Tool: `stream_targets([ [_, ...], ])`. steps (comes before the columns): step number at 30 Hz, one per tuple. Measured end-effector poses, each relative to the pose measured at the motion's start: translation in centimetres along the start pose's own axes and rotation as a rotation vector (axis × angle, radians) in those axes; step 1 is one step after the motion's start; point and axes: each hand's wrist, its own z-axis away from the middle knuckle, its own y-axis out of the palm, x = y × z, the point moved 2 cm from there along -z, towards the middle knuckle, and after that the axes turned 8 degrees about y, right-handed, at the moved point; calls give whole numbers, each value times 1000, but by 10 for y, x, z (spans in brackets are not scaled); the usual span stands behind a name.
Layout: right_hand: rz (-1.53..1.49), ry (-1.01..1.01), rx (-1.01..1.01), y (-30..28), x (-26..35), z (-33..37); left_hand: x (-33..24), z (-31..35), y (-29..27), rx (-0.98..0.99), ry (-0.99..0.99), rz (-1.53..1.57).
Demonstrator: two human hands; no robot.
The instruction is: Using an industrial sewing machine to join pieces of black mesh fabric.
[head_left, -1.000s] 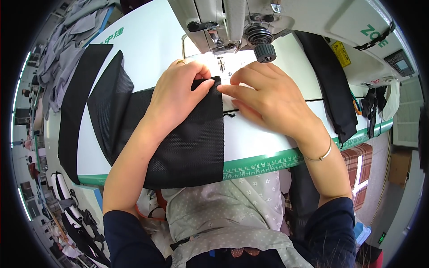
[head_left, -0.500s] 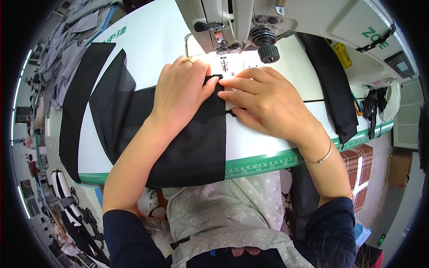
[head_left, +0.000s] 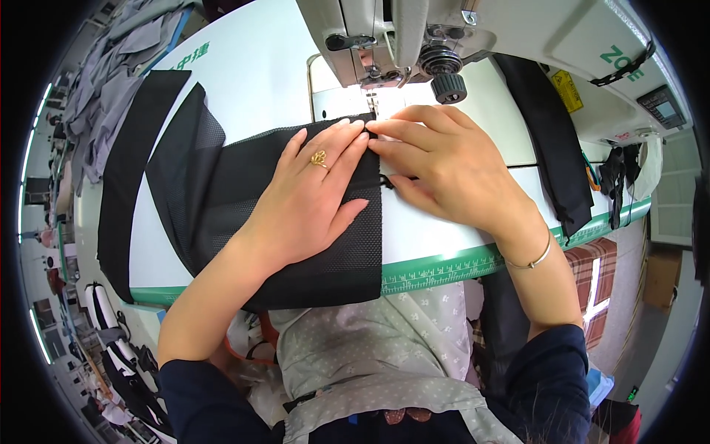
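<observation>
Black mesh fabric [head_left: 340, 277] lies at centre frame, its top edge near the presser foot [head_left: 372, 102]. Left hand [head_left: 310, 200] rests flat on it, fingers extended; right hand [head_left: 458, 170] touches its right edge, pinch unclear. Smooth, even pressure, fingertips clear of the foot, should help.

The mesh fabric panel [head_left: 333, 277] is black with a fine dotted texture, the tabletop [head_left: 433, 235] white, its measuring strip [head_left: 444, 272] green with white graduations, the sewing machine [head_left: 525, 37] off-white, the apron [head_left: 370, 337] pale grey with white flowers and dots, the sleeves [head_left: 211, 403] navy, and the ring [head_left: 319, 157] gold.
</observation>
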Motion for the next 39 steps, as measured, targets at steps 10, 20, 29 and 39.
stream_targets([
  [10, 56, 35, 11, -1, -3, -1, -5, -10, 5, -35, -10, -197],
  [20, 70, 27, 7, 0, -5, 0, -4, -11, 7, -50, -30, -165],
  [29, 49, 23, 3, 1, -5, -1, -5, -14, 6, -42, -76, -111],
  [39, 82, 88, -4, 1, -6, -1, 2, -19, 8, -65, -62, -193],
])
